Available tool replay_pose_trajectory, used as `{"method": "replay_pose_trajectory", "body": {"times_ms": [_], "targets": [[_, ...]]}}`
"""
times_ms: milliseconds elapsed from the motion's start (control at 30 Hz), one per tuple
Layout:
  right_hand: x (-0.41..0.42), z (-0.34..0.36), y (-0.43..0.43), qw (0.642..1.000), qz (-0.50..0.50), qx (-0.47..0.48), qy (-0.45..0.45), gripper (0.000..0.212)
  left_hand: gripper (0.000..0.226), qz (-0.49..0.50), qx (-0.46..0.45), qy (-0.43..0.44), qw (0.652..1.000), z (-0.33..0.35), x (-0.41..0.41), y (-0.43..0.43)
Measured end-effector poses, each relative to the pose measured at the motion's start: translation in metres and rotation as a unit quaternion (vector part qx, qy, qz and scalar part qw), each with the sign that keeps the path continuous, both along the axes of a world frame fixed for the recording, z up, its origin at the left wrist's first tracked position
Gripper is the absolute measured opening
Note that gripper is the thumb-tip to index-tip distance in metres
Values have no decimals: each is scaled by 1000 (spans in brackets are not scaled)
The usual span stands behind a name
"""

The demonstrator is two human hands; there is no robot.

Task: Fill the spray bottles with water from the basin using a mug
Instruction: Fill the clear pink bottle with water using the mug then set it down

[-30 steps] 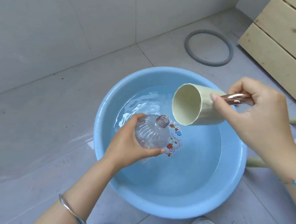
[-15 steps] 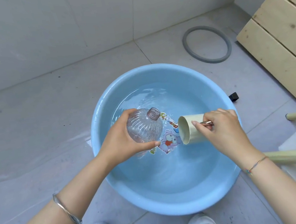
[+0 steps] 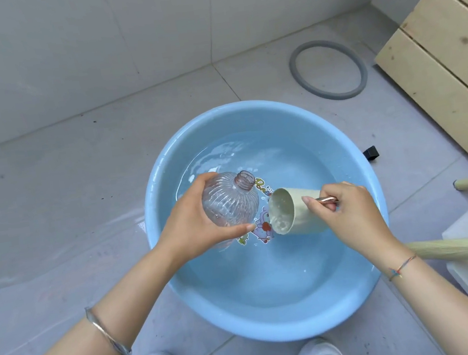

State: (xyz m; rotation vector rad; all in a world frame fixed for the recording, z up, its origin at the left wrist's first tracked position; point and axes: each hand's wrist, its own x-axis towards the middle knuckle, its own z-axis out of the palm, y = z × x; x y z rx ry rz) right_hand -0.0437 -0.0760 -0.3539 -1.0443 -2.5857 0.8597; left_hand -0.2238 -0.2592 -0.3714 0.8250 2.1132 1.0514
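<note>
Scooping step: mug [image 3: 297, 213] lies on its side near the centre of the basin [image 3: 150, 218], mouth turned toward the bottle [image 3: 230, 201], lower lip at the water [image 3: 268, 268]; a little water shows inside that lip.
Progress: judged early. The one bottle in view looks mostly empty through its clear ribbed wall, though the level is hard to read.
Left to do: lift the charged mug, pour into the neck [image 3: 245, 179], repeat until full. No spray head is fitted, and any other bottles are out of view.
Left hand [image 3: 192, 230]: fingers and thumb wrapped round the bottle's body, holding it tilted above the basin's left-centre.
Right hand [image 3: 350, 212]: thumb and forefinger pinch the coppery handle [image 3: 328, 200] over the basin's right-centre.
Mug vs grip: body hangs toward basin centre from the pinch, handle uppermost.
Bottle vs grip: neck juts clear beyond the fingers, aimed at the basin's far side.
Gap: mug lip just beside the bottle's shoulder; cannot tell if touching.
Risk: narrow neck, wide mug mouth; any spill should fall back into the basin.
</note>
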Motion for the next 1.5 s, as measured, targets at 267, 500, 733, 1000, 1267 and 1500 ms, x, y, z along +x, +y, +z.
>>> {"method": "replay_pose_trajectory", "body": {"times_ms": [267,500,733,1000,1267,1500], "targets": [[8,24,5,966,-128,-167,146,52,94,2,4,-6,1000,1,-1,-1],[4,57,-4,959,-131,-108,226,49,98,-18,-8,3,1000,-2,2,1],[-2,78,-14,967,-98,-33,232,43,96,-39,-17,6,999,-2,5,2],[-6,83,-17,973,-60,56,214,38,100,-46,-18,5,999,-2,7,3],[-8,89,-19,971,-29,116,208,40,101,-42,-15,6,999,-2,6,3],[-11,93,-19,966,-7,159,203,38,99,-37,-12,3,999,-5,8,1]]}}
